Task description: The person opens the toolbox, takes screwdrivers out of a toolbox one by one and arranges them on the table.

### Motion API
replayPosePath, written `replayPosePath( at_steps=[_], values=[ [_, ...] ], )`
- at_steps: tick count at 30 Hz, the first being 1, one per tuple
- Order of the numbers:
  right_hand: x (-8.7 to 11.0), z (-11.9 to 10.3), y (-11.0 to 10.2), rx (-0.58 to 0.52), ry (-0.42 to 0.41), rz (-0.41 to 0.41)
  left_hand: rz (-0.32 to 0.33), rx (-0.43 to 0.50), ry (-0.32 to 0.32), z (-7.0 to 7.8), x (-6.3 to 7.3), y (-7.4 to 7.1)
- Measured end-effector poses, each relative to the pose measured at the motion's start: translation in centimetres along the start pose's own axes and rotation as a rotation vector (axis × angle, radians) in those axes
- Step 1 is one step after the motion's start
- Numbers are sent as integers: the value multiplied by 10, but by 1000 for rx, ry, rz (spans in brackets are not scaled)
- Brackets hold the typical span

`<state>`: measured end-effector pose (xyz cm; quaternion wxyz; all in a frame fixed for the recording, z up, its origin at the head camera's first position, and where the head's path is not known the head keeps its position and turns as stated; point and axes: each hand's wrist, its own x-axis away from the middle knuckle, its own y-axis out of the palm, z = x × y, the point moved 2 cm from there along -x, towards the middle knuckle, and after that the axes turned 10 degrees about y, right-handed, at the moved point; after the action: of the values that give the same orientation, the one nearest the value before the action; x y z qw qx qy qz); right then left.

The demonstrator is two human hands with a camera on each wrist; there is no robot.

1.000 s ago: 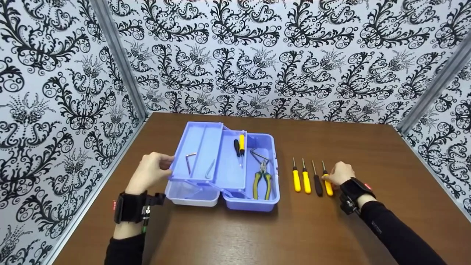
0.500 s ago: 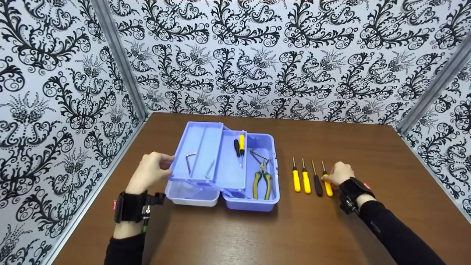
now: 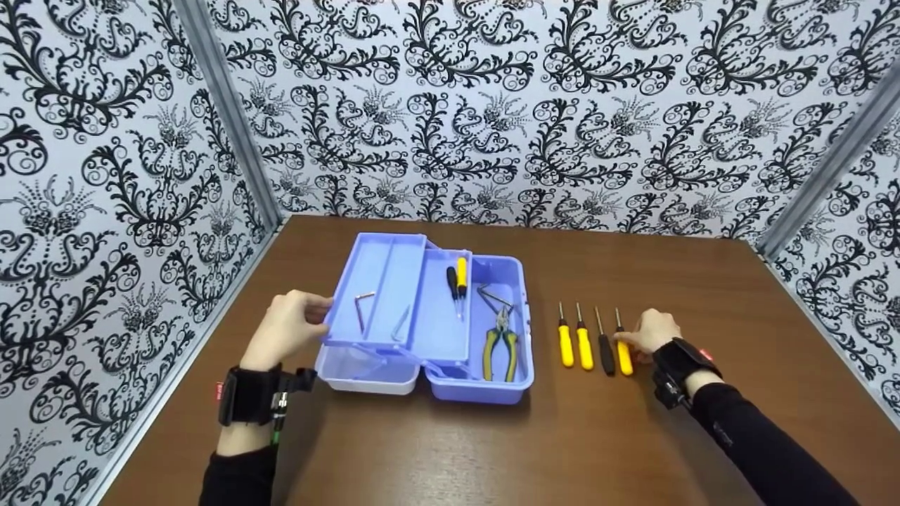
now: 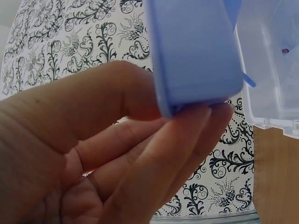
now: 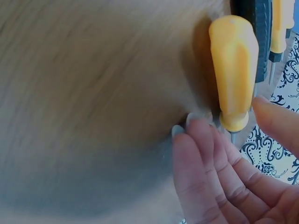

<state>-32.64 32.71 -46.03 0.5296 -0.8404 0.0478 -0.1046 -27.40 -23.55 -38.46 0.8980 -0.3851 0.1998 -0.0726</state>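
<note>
On the left of the toolbox (image 3: 485, 396), the left hand (image 3: 283, 327) pinches the upper cantilever tray (image 3: 369, 263) by its edge. Right of the toolbox, the right hand (image 3: 652, 329) pinches the rightmost yellow-handled screwdriver (image 3: 624, 360), thumb (image 5: 276, 125) and fingers (image 5: 198, 170) on opposite sides.

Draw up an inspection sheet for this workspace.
Surface: brown table, some glare.
Things: open toolbox holding pliers, two screwdrivers and L-shaped keys; four more screwdrivers, three yellow and one black, in a row to its right.
Clutter: nothing seen.
Hands: left hand pinches the upper tray's edge; right hand has thumb and fingers either side of the rightmost yellow screwdriver, contact unclear.
Cables: green strip at left wrist, perhaps a cable.
Surroundings: patterned walls, grey posts.
</note>
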Motion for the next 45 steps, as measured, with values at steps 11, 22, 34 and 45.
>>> replayPosePath(
  at_steps=[11, 22, 34, 45],
  values=[
    [-1, -7, -14, 180, 19, 66, -13, 14, -25, -1, -1, 0],
    [4, -28, -6, 231, -18, 158, -15, 22, -26, 0, 0, -1],
    [8, -62, 10, 193, -189, 181, -15, 19, -31, -2, -1, -2],
    [13, -108, 17, 215, -267, 157, -24, 23, -20, -3, -1, -1]
  ],
)
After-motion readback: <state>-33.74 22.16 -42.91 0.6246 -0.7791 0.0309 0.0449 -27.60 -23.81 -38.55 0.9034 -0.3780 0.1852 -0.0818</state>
